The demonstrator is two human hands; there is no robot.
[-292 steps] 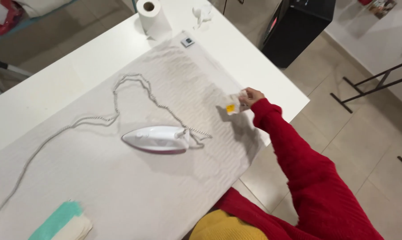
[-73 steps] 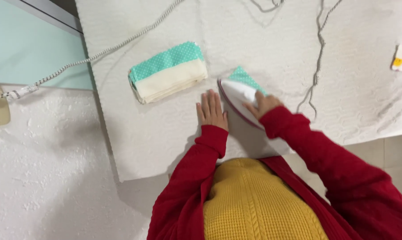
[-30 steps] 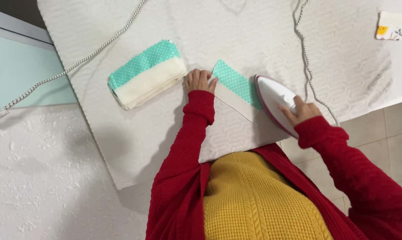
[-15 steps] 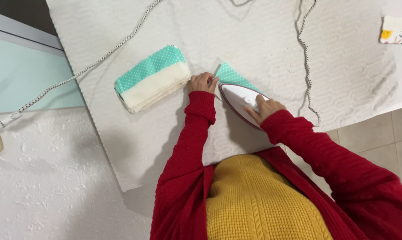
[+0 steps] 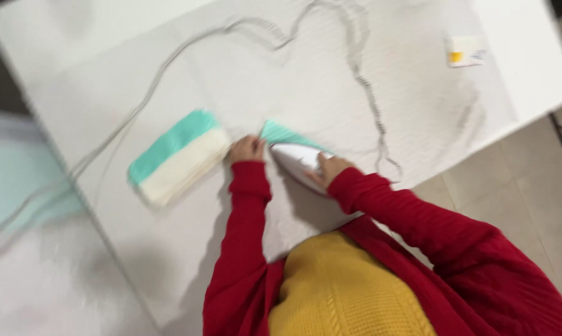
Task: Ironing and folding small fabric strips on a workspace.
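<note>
Iron, white with a dark red sole edge, sits flat on a teal strip of fabric, nose toward the left hand. Right hand is wrapped around the rear of the iron's handle, fingers closed on it. Left hand is just beside the iron's nose, fingers curled down onto the near end of the strip; whether it pinches the cloth or only presses on it cannot be told through the blur. Only the far part of the strip shows, the rest hidden under the iron.

Stack of folded pieces, teal on one half and cream on the other, lies near the left hand, apart from it. Both rest on a white textured pad that covers the table. Cord runs from the iron's rear in loops across the pad toward the far edge, then sweeps left. Small pale patch with a yellow mark lies well apart at the pad's far right corner.

Sleeves are red knit over a yellow knit top. Whole frame is motion-blurred.
</note>
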